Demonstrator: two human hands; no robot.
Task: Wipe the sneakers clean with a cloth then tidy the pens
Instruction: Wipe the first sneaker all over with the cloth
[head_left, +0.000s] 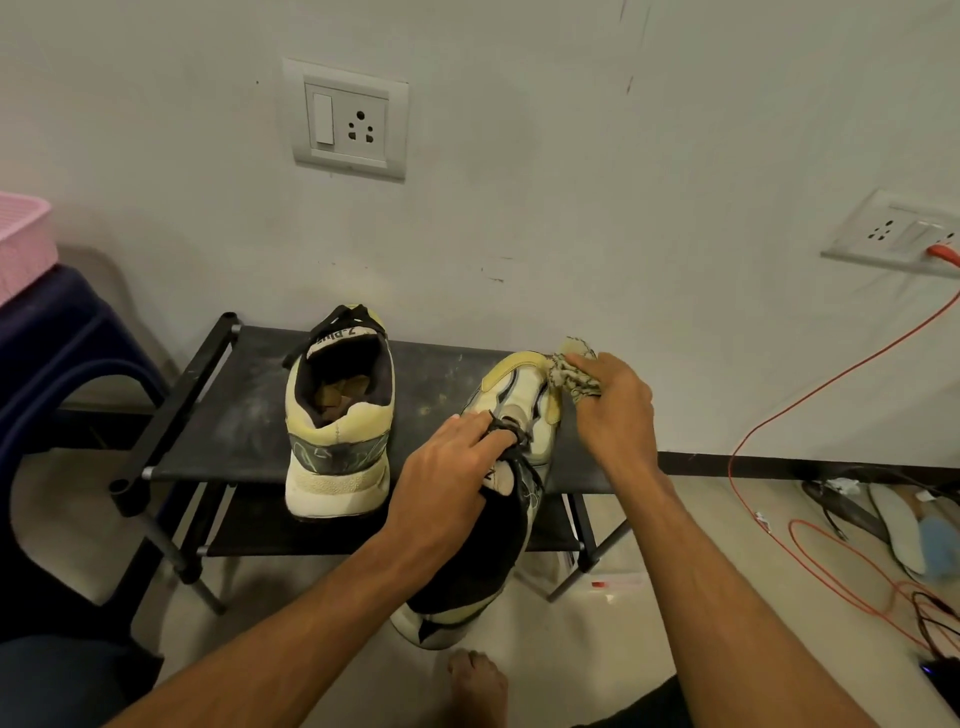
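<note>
Two grips work one sneaker (524, 395). To steady it, the left grip (447, 467) holds it by the laces (511, 432); the right grip (615, 410) pinches the cloth (571, 375) against its toe.

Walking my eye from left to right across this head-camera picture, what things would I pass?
Pink basket → blue stool → first sneaker on the rack → left hand holding the second sneaker → right hand with the cloth → orange cable.
</note>
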